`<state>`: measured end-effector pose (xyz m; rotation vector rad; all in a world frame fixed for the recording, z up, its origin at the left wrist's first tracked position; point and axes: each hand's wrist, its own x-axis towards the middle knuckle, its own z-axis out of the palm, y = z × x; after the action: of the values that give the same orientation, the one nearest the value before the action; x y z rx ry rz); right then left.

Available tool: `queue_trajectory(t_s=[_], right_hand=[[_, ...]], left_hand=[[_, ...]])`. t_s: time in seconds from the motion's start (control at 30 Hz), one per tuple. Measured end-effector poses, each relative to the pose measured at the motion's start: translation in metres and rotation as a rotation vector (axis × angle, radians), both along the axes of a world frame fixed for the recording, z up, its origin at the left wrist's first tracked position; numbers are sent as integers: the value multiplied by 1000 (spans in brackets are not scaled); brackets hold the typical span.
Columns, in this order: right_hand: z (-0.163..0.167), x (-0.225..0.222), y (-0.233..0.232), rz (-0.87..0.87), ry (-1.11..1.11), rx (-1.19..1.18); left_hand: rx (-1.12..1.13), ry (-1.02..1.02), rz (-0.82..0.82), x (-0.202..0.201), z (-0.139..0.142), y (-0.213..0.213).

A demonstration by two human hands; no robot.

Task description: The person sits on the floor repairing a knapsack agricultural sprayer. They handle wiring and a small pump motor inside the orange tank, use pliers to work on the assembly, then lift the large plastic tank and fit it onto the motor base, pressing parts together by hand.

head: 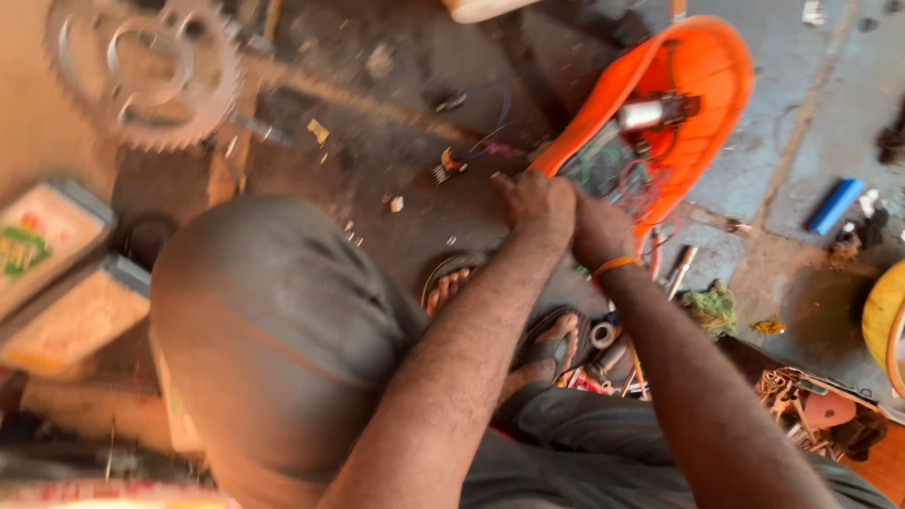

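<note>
My left hand [535, 207] and my right hand [600, 231] are pressed together at the near edge of an orange plastic panel [709, 71] lying on the floor. Both have their fingers curled at the tangle of coloured wires [617, 174] inside the panel; what they grip is hidden and blurred. A silver cylindrical part [643, 114] sits in the panel beyond the hands. An orange band circles my right wrist. My knees and sandalled feet [551, 344] are below the hands.
A large toothed sprocket [141, 71] lies at the top left. Flat boxes [42, 236] sit on the left. A blue tube [834, 205] lies at the right, a green rag [709, 307] and small tools near my feet, and a tray of metal parts [815, 415] at the lower right.
</note>
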<state>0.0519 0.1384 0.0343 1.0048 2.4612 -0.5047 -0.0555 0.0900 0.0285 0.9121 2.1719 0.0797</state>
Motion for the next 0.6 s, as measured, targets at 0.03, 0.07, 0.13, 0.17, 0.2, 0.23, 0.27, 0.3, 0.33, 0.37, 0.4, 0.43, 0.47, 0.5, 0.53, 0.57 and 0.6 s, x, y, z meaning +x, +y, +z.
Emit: queue_trajectory(t_s=[0.03,0.07,0.13,0.17,0.2,0.23,0.27,0.3,0.33,0.37,0.4,0.43,0.47,0.5,0.53,0.57,0.6], right_hand=[[2,1,0,11,-22,8],[5,1,3,24,-40,20],[7,0,7,50,-37,44],[7,-1,10,64,-17,53],[7,-2,13,79,3,60],[7,-3,15,104,-20,75],[6,-5,18,124,-48,88],[6,-4,21,143,-77,107],[7,-2,23,154,-74,101],[6,-3,26,167,-63,99],[6,-4,30,180,-52,98],[6,-4,32,160,-33,100],[6,-4,34,142,-14,99],[6,-5,35,126,5,95],[7,-5,35,135,15,99],[9,-6,37,145,27,105],[10,-8,38,155,46,113]], left_hand=[[52,-43,-10,0,-1,-4],[110,-81,-19,-1,-1,-8],[258,-86,43,-3,1,-14],[338,-81,73,-7,3,-17],[354,-112,105,-11,5,-18],[365,-148,137,-12,8,-19],[376,-191,166,-14,11,-21],[470,-226,377,-16,13,-22],[567,-252,591,-15,14,-24],[667,-269,808,-16,13,-25],[622,-273,931,-16,11,-27],[568,-282,1052,-12,7,-31],[511,-290,1174,-7,1,-35],[465,-278,1206,-1,-6,-40],[414,-271,1239,8,-14,-46],[366,-265,1271,18,-21,-50],[335,-306,1310,28,-27,-52]])
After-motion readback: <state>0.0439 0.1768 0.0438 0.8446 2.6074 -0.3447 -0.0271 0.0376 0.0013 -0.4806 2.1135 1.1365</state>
